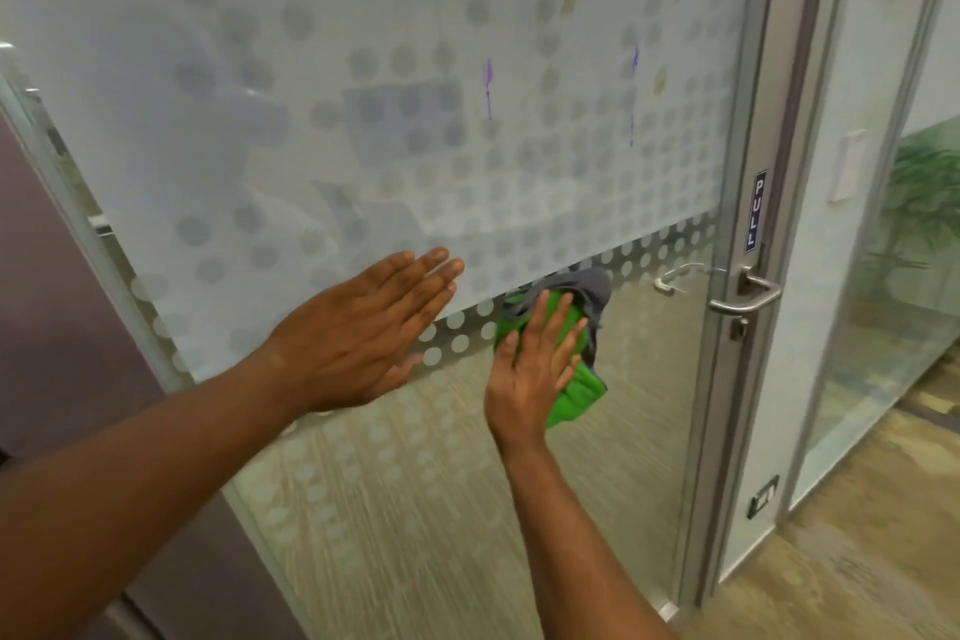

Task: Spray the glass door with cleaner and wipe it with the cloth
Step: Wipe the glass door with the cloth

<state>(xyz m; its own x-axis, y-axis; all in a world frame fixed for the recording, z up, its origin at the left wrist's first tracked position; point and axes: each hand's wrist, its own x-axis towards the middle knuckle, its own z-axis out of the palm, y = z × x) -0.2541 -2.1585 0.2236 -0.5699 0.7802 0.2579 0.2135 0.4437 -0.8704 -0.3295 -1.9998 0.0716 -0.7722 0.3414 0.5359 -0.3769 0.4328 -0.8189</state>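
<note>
The glass door [363, 120] fills the view, frosted above with a dot pattern and clear below. Purple and yellowish streaks mark the upper frosted part. My right hand [530, 364] presses a green and grey cloth [576, 379] flat against the glass, where the frosted band ends. My left hand [363, 333] lies flat on the glass to the left of the cloth, fingers straight and together, holding nothing. No spray bottle is in view.
A metal lever handle [748, 299] and a blue "PULL" sticker [756, 211] sit on the door's right frame [737, 379]. Beyond it stands another glass panel [883, 301] with a green plant behind. A dark wall panel [67, 327] borders the left.
</note>
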